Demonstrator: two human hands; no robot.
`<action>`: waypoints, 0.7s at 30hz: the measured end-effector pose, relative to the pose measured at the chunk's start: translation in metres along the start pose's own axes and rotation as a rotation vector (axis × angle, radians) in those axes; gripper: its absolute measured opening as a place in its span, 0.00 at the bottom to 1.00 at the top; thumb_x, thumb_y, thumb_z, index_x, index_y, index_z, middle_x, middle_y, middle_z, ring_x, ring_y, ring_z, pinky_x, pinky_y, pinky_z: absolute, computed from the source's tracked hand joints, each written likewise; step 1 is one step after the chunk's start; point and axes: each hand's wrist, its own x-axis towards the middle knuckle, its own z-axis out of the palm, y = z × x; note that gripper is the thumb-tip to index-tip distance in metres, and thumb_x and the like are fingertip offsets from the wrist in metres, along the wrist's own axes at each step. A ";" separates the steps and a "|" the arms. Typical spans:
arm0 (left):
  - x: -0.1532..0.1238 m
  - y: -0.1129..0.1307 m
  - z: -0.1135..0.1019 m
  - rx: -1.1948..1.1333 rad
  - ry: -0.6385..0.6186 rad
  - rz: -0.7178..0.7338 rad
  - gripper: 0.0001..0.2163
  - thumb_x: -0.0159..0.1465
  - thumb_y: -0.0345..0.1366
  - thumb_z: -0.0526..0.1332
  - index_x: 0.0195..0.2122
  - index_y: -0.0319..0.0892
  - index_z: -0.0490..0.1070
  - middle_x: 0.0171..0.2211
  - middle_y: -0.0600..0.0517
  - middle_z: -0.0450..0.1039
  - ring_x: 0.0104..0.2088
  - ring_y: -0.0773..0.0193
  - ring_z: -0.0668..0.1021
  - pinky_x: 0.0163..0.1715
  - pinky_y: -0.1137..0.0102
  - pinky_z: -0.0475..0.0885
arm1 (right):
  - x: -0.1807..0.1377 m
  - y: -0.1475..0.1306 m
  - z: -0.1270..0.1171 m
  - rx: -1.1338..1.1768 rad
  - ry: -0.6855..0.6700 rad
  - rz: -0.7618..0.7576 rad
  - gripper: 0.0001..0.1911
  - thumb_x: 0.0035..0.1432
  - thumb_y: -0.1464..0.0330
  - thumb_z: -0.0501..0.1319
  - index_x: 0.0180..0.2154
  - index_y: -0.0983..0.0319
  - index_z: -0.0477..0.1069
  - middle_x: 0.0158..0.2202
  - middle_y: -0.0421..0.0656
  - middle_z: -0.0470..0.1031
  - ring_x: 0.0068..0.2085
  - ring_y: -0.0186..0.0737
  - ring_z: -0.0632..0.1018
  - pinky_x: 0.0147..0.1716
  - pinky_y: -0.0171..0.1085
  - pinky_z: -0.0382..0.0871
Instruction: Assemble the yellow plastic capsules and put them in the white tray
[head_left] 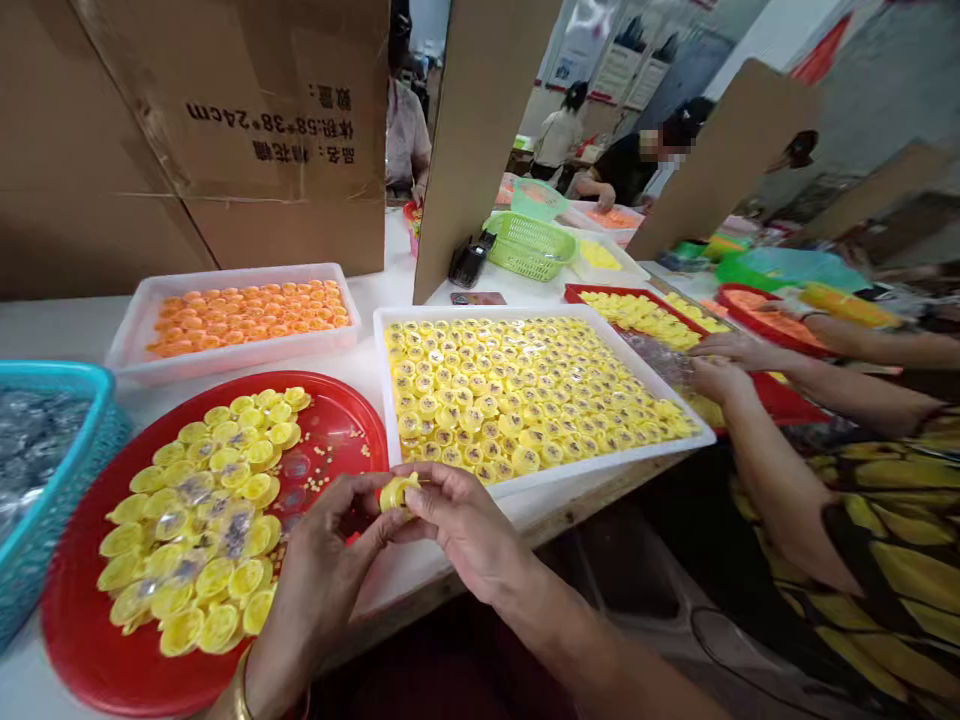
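Observation:
Between both hands, above the table's front edge, is a small yellow plastic cup-like piece [399, 492]. My left hand [330, 550] pinches it from the left, thumb below and fingers behind. From the right, my right hand [465, 525] grips the same piece with thumb and fingertips. Left of them lies a round red tray [345, 400] bearing many open yellow pieces [217, 580], some with small clear packets [236, 530] on top, and scattered tiny yellow bits. Behind my hands stands a white tray [600, 470] filled with rows of yellow pieces with dark contents.
A white tray [120, 350] of orange pieces sits at the back left. A blue basket [105, 400] of clear packets stands at far left. Cardboard [300, 220] walls the back. A co-worker's hands [724, 375] work at right, near a red tray [574, 292] and green basket [532, 248].

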 end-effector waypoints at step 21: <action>-0.021 -0.021 -0.029 0.095 0.116 -0.069 0.23 0.60 0.55 0.57 0.43 0.42 0.76 0.28 0.51 0.76 0.27 0.63 0.76 0.30 0.69 0.73 | 0.033 -0.063 -0.105 -1.805 0.566 -0.063 0.08 0.63 0.68 0.63 0.45 0.59 0.72 0.40 0.42 0.77 0.41 0.43 0.77 0.37 0.36 0.64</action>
